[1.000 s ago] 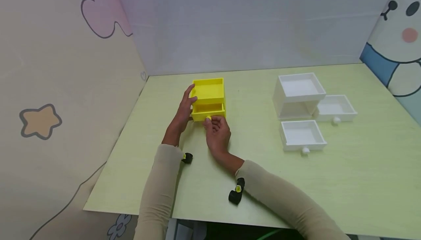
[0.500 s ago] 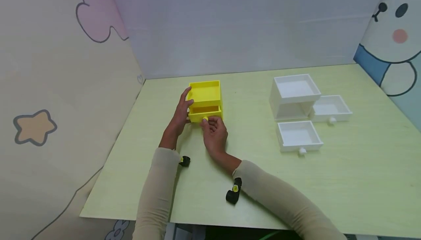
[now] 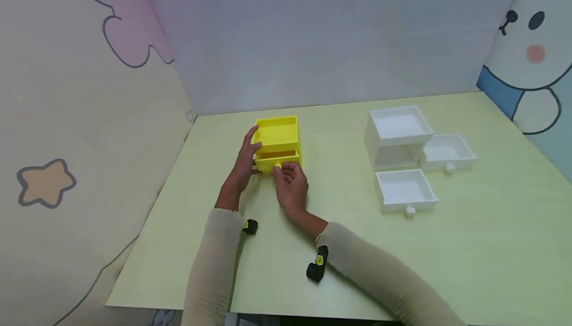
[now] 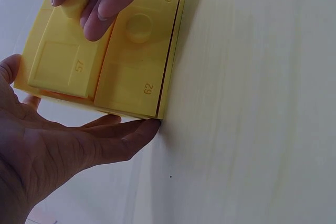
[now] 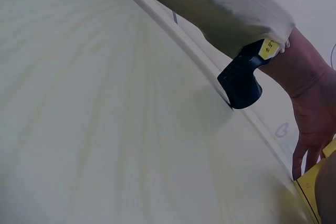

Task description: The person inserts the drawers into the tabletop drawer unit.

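Note:
A small yellow drawer cabinet (image 3: 277, 135) with a tray-like top stands at the left of the table. Its upper drawer (image 4: 56, 64), marked 57, juts partly out; the lower front (image 4: 123, 72), marked 62, sits flush. My right hand (image 3: 292, 190) pinches the upper drawer's round knob (image 4: 75, 3) between thumb and fingers. Along the cabinet's left side, my left hand (image 3: 242, 168) holds it, thumb over the top edge and fingers against the side. In the right wrist view, only a corner of the yellow cabinet (image 5: 308, 184) shows.
To the right stands a white cabinet (image 3: 374, 143) with an open front. One white drawer (image 3: 404, 187) lies before it, another white drawer (image 3: 449, 148) beside it. Walls border the table (image 3: 348, 276) at the back and left. Black wrist cameras hang at both sleeves.
The upper yellow drawer has slid a little further into the cabinet, my right hand moving with its knob. My left hand keeps its hold. The head view has shifted slightly.

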{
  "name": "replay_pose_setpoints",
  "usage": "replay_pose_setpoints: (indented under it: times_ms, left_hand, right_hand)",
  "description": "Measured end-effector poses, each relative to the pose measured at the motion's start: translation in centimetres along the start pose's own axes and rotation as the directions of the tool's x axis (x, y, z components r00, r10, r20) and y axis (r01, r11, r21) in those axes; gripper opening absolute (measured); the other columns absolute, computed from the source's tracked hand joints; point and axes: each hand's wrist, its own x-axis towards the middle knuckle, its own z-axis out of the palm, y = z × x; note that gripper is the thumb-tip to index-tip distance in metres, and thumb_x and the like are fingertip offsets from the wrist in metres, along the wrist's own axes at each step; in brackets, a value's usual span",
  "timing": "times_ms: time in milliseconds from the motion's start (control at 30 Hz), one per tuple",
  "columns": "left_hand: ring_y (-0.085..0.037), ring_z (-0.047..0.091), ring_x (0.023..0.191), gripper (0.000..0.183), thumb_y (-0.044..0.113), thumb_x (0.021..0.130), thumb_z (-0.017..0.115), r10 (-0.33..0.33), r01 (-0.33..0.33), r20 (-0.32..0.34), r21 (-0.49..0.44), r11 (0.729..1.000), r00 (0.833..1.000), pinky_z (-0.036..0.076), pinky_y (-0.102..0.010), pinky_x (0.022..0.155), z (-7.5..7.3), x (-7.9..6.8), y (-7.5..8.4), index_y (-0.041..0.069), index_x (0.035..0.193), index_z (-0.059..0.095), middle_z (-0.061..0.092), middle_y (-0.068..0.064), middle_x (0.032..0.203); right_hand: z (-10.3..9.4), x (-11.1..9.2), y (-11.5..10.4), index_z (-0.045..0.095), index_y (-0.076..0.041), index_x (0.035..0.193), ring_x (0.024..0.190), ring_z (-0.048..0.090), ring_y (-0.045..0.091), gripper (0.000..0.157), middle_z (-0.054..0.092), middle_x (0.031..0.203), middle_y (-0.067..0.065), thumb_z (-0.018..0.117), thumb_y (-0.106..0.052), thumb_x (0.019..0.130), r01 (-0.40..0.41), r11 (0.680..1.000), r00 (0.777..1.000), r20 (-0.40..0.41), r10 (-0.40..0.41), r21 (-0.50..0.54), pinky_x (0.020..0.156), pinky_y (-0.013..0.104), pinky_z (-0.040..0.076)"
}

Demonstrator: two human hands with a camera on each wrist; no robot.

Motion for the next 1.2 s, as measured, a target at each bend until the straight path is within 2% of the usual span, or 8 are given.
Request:
replay_pose_setpoints:
  times_ms: [167, 567, 700, 800, 867, 1033, 1200]
  left_hand:
    - [-0.045, 0.044, 0.129, 0.054, 0.045, 0.102, 0.036, 0.001, -0.001, 0.000, 0.004, 1.000, 1.000, 0.042, -0.064, 0.097, -0.1, -0.2, -0.5, 0.052, 0.152, 0.019, 0.017, -0.002, 0.161]
    - [-0.051, 0.043, 0.129, 0.054, 0.045, 0.102, 0.035, 0.010, -0.010, 0.002, -0.005, 1.000, 1.000, 0.041, -0.066, 0.098, -0.2, 0.1, -0.7, 0.052, 0.153, 0.018, 0.014, -0.003, 0.162]
    - [-0.052, 0.043, 0.129, 0.053, 0.045, 0.102, 0.036, 0.016, -0.015, 0.013, -0.020, 1.000, 1.000, 0.042, -0.065, 0.098, -0.2, 0.2, -0.8, 0.053, 0.152, 0.019, 0.015, -0.002, 0.162]
    - [-0.053, 0.041, 0.131, 0.052, 0.044, 0.103, 0.036, 0.011, -0.010, 0.019, -0.036, 0.999, 1.000, 0.042, -0.064, 0.098, -0.2, 0.2, -0.8, 0.053, 0.152, 0.019, 0.015, -0.002, 0.162]
    - [-0.053, 0.039, 0.132, 0.053, 0.044, 0.104, 0.035, 0.006, -0.006, 0.024, -0.039, 0.999, 1.000, 0.041, -0.064, 0.099, -0.3, 0.2, -0.8, 0.053, 0.153, 0.018, 0.014, -0.001, 0.162]
    - [-0.054, 0.038, 0.133, 0.056, 0.041, 0.105, 0.034, -0.020, 0.021, 0.040, -0.040, 0.999, 0.999, 0.041, -0.063, 0.099, -0.3, 0.3, -0.2, 0.048, 0.156, 0.013, 0.010, -0.004, 0.164]
    - [-0.054, 0.037, 0.133, 0.057, 0.034, 0.105, 0.034, -0.033, 0.036, 0.059, -0.045, 0.998, 0.998, 0.040, -0.062, 0.101, 0.1, -1.0, 2.0, 0.040, 0.158, 0.013, 0.011, -0.009, 0.163]
  right_hand:
    - [-0.2, -0.9, -2.1, 0.056, 0.015, 0.108, 0.090, 0.070, 0.043, 0.021, 0.068, 0.099, 0.028, 0.063, 0.000, 0.095, 0.008, 1.000, 1.000, -0.002, -0.008, -0.014, 0.070, 0.021, 0.054]
    - [0.1, -0.2, -1.9, 0.056, 0.015, 0.109, 0.089, 0.071, 0.040, 0.022, 0.068, 0.099, 0.026, 0.064, 0.000, 0.095, 0.026, 0.999, 1.000, -0.002, -0.026, -0.019, 0.070, 0.022, 0.055]
    - [0.1, 0.2, -1.8, 0.056, 0.015, 0.108, 0.089, 0.070, 0.043, 0.022, 0.068, 0.099, 0.027, 0.064, 0.000, 0.095, 0.027, 1.000, 1.000, -0.001, -0.027, -0.009, 0.073, 0.037, 0.059]
    - [0.2, 0.4, -1.7, 0.056, 0.016, 0.108, 0.089, 0.069, 0.047, 0.022, 0.068, 0.099, 0.030, 0.064, 0.001, 0.095, 0.028, 0.999, 1.000, 0.004, -0.028, 0.024, 0.076, 0.051, 0.057]
    - [0.2, 0.6, -1.6, 0.056, 0.017, 0.108, 0.090, 0.068, 0.049, 0.022, 0.068, 0.099, 0.031, 0.064, 0.001, 0.095, 0.026, 0.999, 1.000, 0.006, -0.027, 0.043, 0.077, 0.055, 0.055]
    - [0.3, 1.2, -1.4, 0.056, 0.017, 0.107, 0.089, 0.067, 0.050, 0.021, 0.067, 0.099, 0.033, 0.064, 0.002, 0.095, 0.027, 0.998, 1.000, -0.002, -0.027, 0.064, 0.077, 0.059, 0.054]
    - [0.3, 1.4, -1.3, 0.056, 0.017, 0.107, 0.089, 0.067, 0.051, 0.020, 0.067, 0.099, 0.033, 0.064, 0.002, 0.094, 0.024, 0.998, 1.000, -0.017, -0.023, 0.057, 0.077, 0.058, 0.054]
